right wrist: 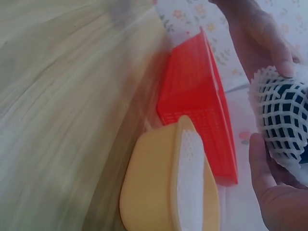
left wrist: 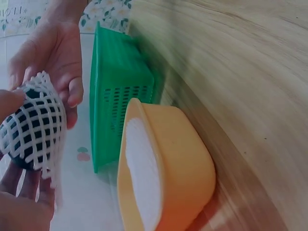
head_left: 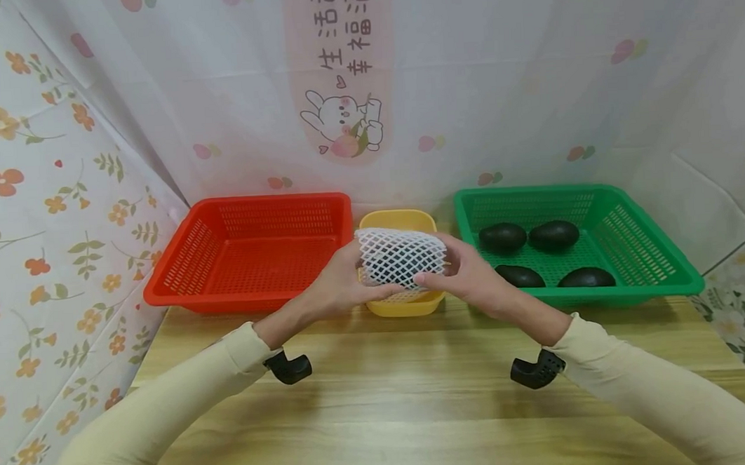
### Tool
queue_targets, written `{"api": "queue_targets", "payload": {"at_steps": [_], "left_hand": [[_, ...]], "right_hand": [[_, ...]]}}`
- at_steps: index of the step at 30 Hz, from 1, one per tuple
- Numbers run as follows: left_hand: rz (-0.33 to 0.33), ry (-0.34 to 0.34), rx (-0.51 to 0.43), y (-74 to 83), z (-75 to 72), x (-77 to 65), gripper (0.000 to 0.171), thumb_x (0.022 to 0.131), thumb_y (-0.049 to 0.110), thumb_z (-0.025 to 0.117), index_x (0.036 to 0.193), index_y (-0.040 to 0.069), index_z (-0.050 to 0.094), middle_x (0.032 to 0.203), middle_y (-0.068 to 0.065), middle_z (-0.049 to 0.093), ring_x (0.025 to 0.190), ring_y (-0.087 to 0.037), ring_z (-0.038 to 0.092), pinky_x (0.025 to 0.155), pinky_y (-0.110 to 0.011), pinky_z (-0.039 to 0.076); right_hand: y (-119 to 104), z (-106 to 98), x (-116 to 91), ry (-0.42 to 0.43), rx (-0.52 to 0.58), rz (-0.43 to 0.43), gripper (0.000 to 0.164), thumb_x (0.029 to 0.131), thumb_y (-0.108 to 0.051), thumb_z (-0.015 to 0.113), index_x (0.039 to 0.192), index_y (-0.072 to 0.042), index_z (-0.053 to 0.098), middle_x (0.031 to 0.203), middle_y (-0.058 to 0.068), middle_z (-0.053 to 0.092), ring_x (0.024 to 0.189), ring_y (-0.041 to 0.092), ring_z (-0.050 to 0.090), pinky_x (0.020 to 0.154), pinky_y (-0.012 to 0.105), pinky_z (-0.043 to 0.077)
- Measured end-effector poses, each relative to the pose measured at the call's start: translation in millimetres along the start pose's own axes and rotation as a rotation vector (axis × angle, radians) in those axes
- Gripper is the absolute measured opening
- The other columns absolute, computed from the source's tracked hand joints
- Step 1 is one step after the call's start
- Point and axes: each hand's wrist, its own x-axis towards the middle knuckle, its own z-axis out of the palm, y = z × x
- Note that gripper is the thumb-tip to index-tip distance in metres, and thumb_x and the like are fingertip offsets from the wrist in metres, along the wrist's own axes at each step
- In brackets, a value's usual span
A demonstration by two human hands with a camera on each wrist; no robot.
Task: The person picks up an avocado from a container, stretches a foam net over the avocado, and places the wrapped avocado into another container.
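A dark avocado (left wrist: 30,120) sits inside a white foam net sleeve (head_left: 402,255), held up over the yellow basket (head_left: 408,308). My left hand (head_left: 346,279) grips the sleeved avocado from the left, thumb along its near side and fingers beneath it in the left wrist view. From the other end my right hand (head_left: 476,273) holds it too, its thumb tip against the netting. The right hand's far fingers are partly hidden by the sleeve. White foam netting (right wrist: 191,178) lies in the yellow basket, seen in both wrist views.
On the left stands a red basket (head_left: 250,302) with nothing visible inside. A green basket (head_left: 658,245) at the right holds several dark avocados (head_left: 554,235). All stand on a wooden table (head_left: 406,399), with a patterned curtain (head_left: 214,114) behind.
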Motion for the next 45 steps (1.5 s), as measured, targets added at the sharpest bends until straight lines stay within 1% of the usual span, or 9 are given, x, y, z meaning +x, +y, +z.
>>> {"api": "queue_targets", "payload": {"at_steps": [5, 10, 14, 17, 25, 32, 36, 39, 45], "left_hand": [[-0.051, 0.104, -0.011, -5.2, -4.8, -3.7, 0.061, 0.085, 0.02, 0.084, 0.134, 0.013, 0.048, 0.128, -0.003, 0.056, 0.113, -0.028, 0.058, 0.093, -0.044, 0.054], [-0.089, 0.191, -0.015, -6.7, -7.5, -4.6, 0.078, 0.08, 0.023, 0.087, 0.138, 0.017, 0.035, 0.142, -0.004, 0.042, 0.13, -0.03, 0.045, 0.102, -0.051, 0.046], [-0.071, 0.16, 0.002, -3.1, -5.9, -2.7, 0.1, 0.076, 0.029, 0.09, 0.152, 0.024, 0.024, 0.154, 0.003, 0.032, 0.141, -0.025, 0.034, 0.107, -0.049, 0.041], [-0.058, 0.104, -0.009, 0.2, -2.8, -0.6, 0.105, 0.076, 0.027, 0.09, 0.155, 0.024, 0.022, 0.155, 0.002, 0.031, 0.139, -0.025, 0.037, 0.106, -0.048, 0.042], [-0.069, 0.029, -0.059, -0.3, 4.6, 2.9, 0.074, 0.082, 0.017, 0.086, 0.143, 0.014, 0.043, 0.13, -0.002, 0.053, 0.109, -0.025, 0.057, 0.082, -0.034, 0.058], [-0.074, 0.049, -0.008, -0.1, 5.0, 3.5, 0.072, 0.083, 0.018, 0.086, 0.141, 0.014, 0.045, 0.129, -0.002, 0.054, 0.108, -0.025, 0.057, 0.083, -0.034, 0.057], [-0.066, 0.086, 0.102, 1.8, 5.0, 4.2, 0.087, 0.08, 0.02, 0.088, 0.148, 0.015, 0.034, 0.134, -0.005, 0.051, 0.11, -0.024, 0.056, 0.088, -0.037, 0.055], [0.004, 0.117, 0.292, 4.8, 4.5, 5.4, 0.1, 0.077, 0.024, 0.09, 0.154, 0.015, 0.026, 0.143, -0.006, 0.046, 0.12, -0.024, 0.05, 0.099, -0.042, 0.049], [0.322, 0.077, 0.674, 11.5, 3.1, 8.4, 0.099, 0.077, 0.023, 0.088, 0.155, 0.008, 0.029, 0.161, -0.011, 0.027, 0.144, -0.03, 0.027, 0.115, -0.048, 0.028]], "right_hand": [[-1, -7, -2, 0.057, -0.027, -0.034, 0.063, 0.091, -0.002, 0.075, 0.145, -0.004, 0.043, 0.135, 0.016, 0.05, 0.115, 0.035, 0.054, 0.089, 0.036, 0.055], [-3, -11, -4, 0.069, -0.044, -0.057, 0.068, 0.088, 0.001, 0.077, 0.146, -0.003, 0.042, 0.138, 0.015, 0.048, 0.116, 0.034, 0.052, 0.089, 0.033, 0.055], [-2, -12, -4, 0.054, -0.039, -0.082, 0.07, 0.086, 0.004, 0.077, 0.146, -0.004, 0.043, 0.138, 0.015, 0.047, 0.116, 0.035, 0.053, 0.09, 0.035, 0.055], [-1, -12, -3, 0.046, -0.033, -0.101, 0.072, 0.085, 0.005, 0.078, 0.146, -0.004, 0.042, 0.138, 0.015, 0.047, 0.116, 0.035, 0.053, 0.089, 0.036, 0.055], [-1, -8, -3, 0.009, -0.002, -0.151, 0.071, 0.084, 0.005, 0.08, 0.144, -0.004, 0.042, 0.139, 0.016, 0.044, 0.117, 0.036, 0.051, 0.09, 0.039, 0.055], [0, -8, -3, 0.011, -0.001, -0.162, 0.072, 0.083, 0.005, 0.081, 0.143, -0.004, 0.043, 0.139, 0.015, 0.045, 0.117, 0.035, 0.051, 0.091, 0.039, 0.055], [1, -7, -3, 0.024, -0.011, -0.163, 0.071, 0.083, 0.005, 0.081, 0.143, -0.004, 0.044, 0.139, 0.015, 0.046, 0.117, 0.035, 0.051, 0.09, 0.039, 0.055], [4, -6, -2, 0.046, -0.043, -0.159, 0.07, 0.083, 0.004, 0.081, 0.142, -0.004, 0.045, 0.137, 0.014, 0.046, 0.116, 0.035, 0.051, 0.09, 0.037, 0.055], [8, -2, 0, 0.062, -0.062, -0.17, 0.068, 0.083, 0.005, 0.08, 0.141, -0.003, 0.045, 0.135, 0.016, 0.047, 0.113, 0.036, 0.054, 0.088, 0.036, 0.056]]}}
